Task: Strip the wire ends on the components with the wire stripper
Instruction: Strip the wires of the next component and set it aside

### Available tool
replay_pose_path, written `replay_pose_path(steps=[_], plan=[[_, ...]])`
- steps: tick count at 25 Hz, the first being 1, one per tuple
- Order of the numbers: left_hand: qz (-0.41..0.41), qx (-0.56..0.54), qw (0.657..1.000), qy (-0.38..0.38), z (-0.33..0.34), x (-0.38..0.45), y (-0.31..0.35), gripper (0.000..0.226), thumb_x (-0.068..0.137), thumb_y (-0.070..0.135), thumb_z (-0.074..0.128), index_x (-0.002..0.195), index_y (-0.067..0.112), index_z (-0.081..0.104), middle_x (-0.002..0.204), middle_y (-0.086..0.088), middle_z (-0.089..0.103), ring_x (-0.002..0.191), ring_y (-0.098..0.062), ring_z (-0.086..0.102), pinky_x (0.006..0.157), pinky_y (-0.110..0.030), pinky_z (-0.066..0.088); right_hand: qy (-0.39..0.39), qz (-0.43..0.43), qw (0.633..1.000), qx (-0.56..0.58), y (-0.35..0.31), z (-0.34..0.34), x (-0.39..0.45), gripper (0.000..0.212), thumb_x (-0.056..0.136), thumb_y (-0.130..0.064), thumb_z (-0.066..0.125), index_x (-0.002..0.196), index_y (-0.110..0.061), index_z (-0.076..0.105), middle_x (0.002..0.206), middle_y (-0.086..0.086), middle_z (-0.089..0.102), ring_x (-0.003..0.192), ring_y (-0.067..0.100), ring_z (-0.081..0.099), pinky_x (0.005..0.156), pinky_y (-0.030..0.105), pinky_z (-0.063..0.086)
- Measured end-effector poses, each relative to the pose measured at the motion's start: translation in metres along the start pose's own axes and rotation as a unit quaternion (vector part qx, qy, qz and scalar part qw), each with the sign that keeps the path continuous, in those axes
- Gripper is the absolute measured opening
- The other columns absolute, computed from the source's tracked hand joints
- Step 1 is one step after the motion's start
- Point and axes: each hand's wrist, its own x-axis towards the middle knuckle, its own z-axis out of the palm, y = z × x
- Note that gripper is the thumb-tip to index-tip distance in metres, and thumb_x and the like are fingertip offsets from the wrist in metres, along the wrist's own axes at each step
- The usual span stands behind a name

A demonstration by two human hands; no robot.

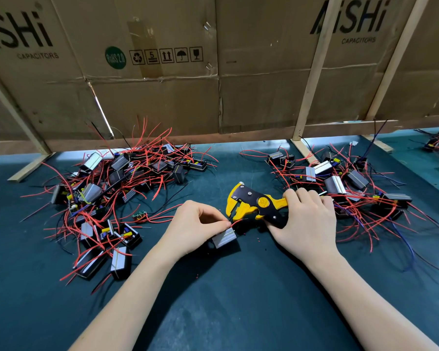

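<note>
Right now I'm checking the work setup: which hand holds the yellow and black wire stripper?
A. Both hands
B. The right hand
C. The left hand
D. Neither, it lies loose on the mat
B: the right hand grips the handles of the wire stripper, while the left hand pinches a red wire at its tip.
</note>
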Motion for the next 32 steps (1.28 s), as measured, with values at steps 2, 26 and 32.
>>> replay_pose_path(steps=[2,26,32], plan=[[-0.011,-0.016,1.0,0.006,0.0018,0.0004,-0.0009,0.015,0.081,0.018,0.076,0.067,0.022,0.077,0.058,0.01,0.066,0.055,-0.001,0.055,0.062,-0.019,0.042,0.005,-0.004,1.0,0.0,-0.0017,-0.0002,-0.0002,0.055,0.055,-0.053,0.082,0.083,-0.011,0.059,0.077,0.005,0.057,0.074,0.032,0.054,0.071,0.04,0.037],[-0.055,-0.118,0.991,-0.01,-0.0002,0.0021,-0.002,0.009,0.081,0.018,0.079,0.073,0.014,0.079,0.066,0.0,0.068,0.06,-0.006,0.054,0.059,-0.013,0.044,0.023,-0.014,1.0,-0.01,-0.0021,-0.0021,0.001,0.045,0.054,-0.046,0.083,0.066,-0.014,0.054,0.06,0.002,0.055,0.059,0.029,0.057,0.066,0.037,0.026],[-0.066,-0.116,0.991,-0.019,-0.0006,0.0021,-0.0023,0.012,0.081,0.013,0.077,0.069,0.015,0.078,0.062,0.001,0.067,0.055,-0.006,0.054,0.056,-0.014,0.043,0.032,-0.028,0.999,-0.017,-0.0016,-0.0016,0.0012,0.045,0.057,-0.048,0.08,0.069,-0.014,0.054,0.063,0.002,0.054,0.061,0.029,0.055,0.068,0.038,0.028]])
